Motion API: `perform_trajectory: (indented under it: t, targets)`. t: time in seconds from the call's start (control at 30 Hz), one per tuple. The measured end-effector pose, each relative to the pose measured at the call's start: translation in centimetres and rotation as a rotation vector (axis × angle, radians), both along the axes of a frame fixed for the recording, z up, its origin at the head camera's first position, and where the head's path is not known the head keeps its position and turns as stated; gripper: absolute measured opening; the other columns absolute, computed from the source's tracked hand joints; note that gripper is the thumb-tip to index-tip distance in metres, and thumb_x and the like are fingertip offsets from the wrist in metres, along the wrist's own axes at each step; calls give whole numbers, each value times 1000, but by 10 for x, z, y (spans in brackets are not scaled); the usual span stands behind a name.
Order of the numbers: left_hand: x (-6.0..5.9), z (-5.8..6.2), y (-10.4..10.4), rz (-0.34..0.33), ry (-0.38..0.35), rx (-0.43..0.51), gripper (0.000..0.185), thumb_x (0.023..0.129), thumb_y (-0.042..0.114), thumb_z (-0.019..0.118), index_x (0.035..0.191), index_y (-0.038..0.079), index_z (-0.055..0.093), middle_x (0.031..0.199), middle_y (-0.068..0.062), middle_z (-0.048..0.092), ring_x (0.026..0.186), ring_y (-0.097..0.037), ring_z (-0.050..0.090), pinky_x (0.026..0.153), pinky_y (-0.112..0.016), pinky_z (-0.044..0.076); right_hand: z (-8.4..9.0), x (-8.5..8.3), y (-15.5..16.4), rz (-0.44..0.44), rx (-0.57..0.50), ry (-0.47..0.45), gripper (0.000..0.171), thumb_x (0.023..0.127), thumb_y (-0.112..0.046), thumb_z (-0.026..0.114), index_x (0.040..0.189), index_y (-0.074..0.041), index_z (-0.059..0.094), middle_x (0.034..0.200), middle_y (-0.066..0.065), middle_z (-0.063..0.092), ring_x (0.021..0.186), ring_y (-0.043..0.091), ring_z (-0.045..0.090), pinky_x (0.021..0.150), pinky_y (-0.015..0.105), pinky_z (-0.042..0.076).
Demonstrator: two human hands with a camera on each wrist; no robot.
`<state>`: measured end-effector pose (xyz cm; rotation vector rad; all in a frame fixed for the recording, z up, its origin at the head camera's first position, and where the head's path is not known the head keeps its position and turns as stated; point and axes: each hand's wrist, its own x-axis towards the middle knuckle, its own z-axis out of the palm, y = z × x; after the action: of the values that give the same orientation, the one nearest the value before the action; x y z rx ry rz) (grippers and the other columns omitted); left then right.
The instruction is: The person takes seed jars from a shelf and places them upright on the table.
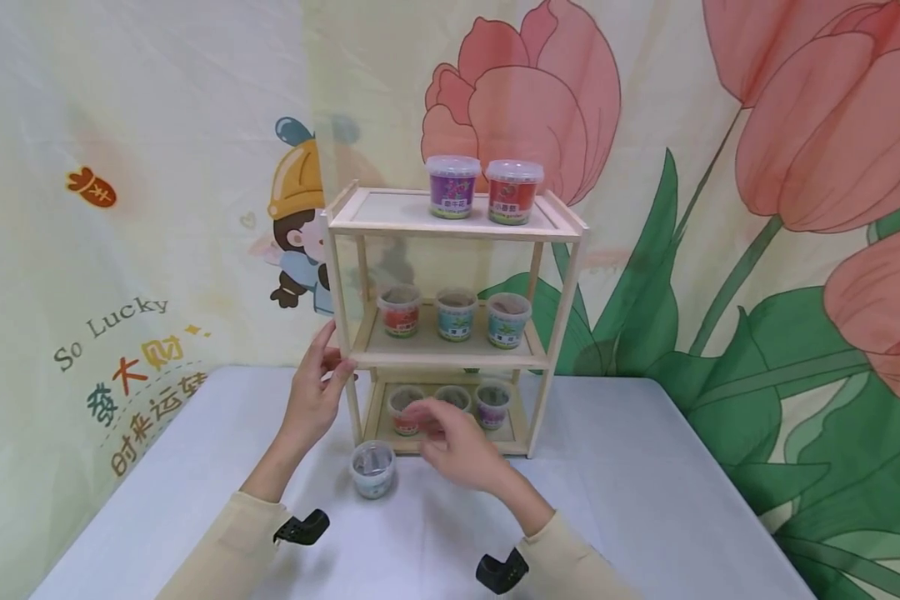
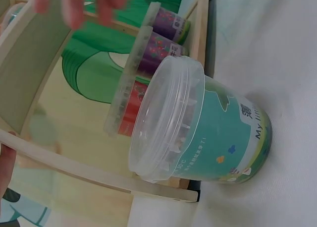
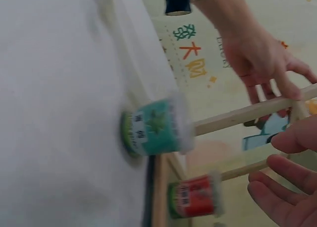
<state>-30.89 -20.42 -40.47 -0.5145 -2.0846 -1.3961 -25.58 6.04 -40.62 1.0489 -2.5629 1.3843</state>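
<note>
Nearest to me, low in the head view, my two cream sleeves come in from the bottom edge. Just above them, left of centre, the teal tub (image 1: 372,469) stands upright on the grey table (image 1: 645,500), lid on, right in front of the wooden shelf (image 1: 450,221) and apart from both hands. My right hand (image 1: 453,442) hovers just to the right of that tub, in front of the bottom shelf; its fingers are loosely spread and slightly bent, holding nothing. The right wrist view is blurred but shows the same. Behind it a red tub (image 1: 404,412) sits on the bottom shelf with two more tubs beside it. My left hand (image 1: 317,396) is left of centre, its fingers and thumb closed on the shelf's front left post at the level of the middle shelf. Three tubs stand on that middle shelf. Highest in the frame, a purple tub (image 1: 452,186) and a red one stand together on the top shelf.
</note>
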Motion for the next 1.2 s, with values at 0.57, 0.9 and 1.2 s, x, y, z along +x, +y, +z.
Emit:
perform_trajectory:
  t: [0.57,0.9,1.2]
  targets:
    - [3,1,-1,4,-21,-34,74,106,11,65,169,29,29,117,-17,61,104,-29,70,86,-10,53,190,2,41,-77,-168,440,39,98,4,68,136,2,62,133,13,67,121,25,67,104,35,58]
    - [3,0,-3,13,-35,-25,74,107,11,64,168,30,29,119,-18,63,104,-34,70,87,-10,53,256,-15,33,-201,-96,470,45,99,-5,68,142,-5,59,138,17,64,122,31,67,108,37,55]
    - [2,1,-1,-1,-35,-19,73,106,10,64,168,27,30,117,-18,63,104,-36,70,88,-11,55,272,-31,28,-369,54,283,61,100,-17,67,157,-16,45,147,15,59,120,23,66,106,35,55]
